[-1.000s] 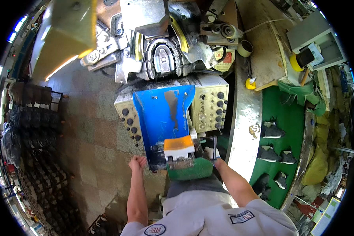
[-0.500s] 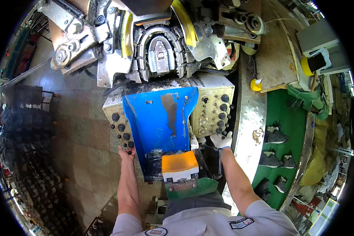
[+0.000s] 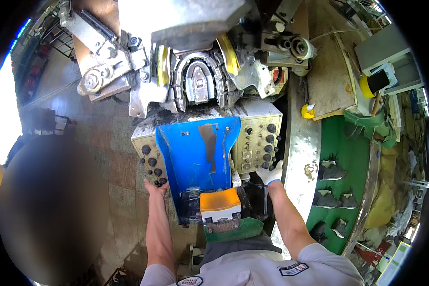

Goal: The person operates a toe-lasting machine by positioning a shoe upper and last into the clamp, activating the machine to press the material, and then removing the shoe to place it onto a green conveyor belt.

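My bare left hand (image 3: 155, 186) is at the lower end of the left control panel (image 3: 143, 138), against its lowest black knobs (image 3: 162, 181). Its thumb and fingers are apart, with the fingertips partly hidden. At the bottom corner of the right control panel (image 3: 245, 143), my right hand (image 3: 270, 175) wears a white glove. The thumb points up beside the black knobs (image 3: 268, 158), and the other fingers are partly under the panel edge. Between the panels slopes a blue metal chute (image 3: 190, 152). Beyond it is a shoe-lasting machine head (image 3: 198, 83) with metal segments around a U-shaped centre.
An orange-topped pad (image 3: 220, 200) sits close to my body, above a green plate (image 3: 236, 229). Several dark shoes (image 3: 332, 171) lie on a green conveyor (image 3: 338, 143) at right. A large blurred dark shape (image 3: 52, 209) covers the left side.
A pale block above the machine head now shows lower and larger. The blurred dark shape has appeared at left. The view has shifted slightly; both hands stay at the panels.
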`<move>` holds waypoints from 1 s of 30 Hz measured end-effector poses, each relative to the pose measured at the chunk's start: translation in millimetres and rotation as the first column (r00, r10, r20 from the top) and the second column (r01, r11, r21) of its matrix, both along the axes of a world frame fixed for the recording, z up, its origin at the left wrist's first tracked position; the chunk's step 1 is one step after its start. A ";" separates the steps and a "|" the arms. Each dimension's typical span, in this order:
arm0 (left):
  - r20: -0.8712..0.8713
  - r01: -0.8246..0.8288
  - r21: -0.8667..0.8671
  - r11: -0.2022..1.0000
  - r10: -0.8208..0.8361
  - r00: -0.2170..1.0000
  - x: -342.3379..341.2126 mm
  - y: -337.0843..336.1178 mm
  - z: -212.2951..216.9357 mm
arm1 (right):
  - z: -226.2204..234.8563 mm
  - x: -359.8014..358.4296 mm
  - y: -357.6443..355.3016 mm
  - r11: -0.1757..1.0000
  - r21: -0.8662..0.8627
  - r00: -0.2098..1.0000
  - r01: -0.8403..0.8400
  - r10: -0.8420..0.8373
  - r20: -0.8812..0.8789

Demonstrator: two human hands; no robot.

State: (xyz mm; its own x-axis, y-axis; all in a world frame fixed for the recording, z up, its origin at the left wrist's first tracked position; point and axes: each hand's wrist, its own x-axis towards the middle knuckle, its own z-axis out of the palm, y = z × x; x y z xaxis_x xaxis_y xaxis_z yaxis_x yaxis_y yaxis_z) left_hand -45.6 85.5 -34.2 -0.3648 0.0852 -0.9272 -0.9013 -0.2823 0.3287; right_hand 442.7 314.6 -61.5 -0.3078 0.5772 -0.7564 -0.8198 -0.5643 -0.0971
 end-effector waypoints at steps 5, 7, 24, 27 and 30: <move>-0.046 -0.001 -0.165 0.986 -0.006 0.999 41.9 -35.6 11.0 | 1.5 24.2 -34.5 0.944 -0.313 0.994 0.107 -0.097 0.049; -0.042 0.043 -0.185 0.982 -0.052 0.998 45.2 -78.7 -10.6 | 4.2 28.0 -49.2 0.954 -0.301 0.985 0.016 0.036 0.169; -0.628 0.795 -0.407 0.450 -0.770 0.114 113.9 44.9 256.4 | 109.9 260.9 -158.8 0.963 -0.251 0.900 0.100 0.020 0.436; -0.568 0.834 -0.488 0.259 -0.819 -0.078 172.1 69.8 275.9 | 81.2 341.4 -169.9 0.905 -0.225 0.671 0.360 -0.084 0.737; -0.483 0.798 -0.573 0.187 -0.864 -0.145 195.6 82.2 284.3 | 45.8 400.6 -158.9 0.844 -0.245 0.476 0.477 -0.014 0.879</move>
State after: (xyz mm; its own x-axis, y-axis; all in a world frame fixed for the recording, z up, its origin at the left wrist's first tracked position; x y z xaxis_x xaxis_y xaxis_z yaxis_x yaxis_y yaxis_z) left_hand 150.1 167.7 250.0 -0.4217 0.7651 -0.4867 0.0975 0.5719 0.8145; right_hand 843.3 155.7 -15.7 0.6875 0.0863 -0.7211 -0.5878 -0.5169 -0.6223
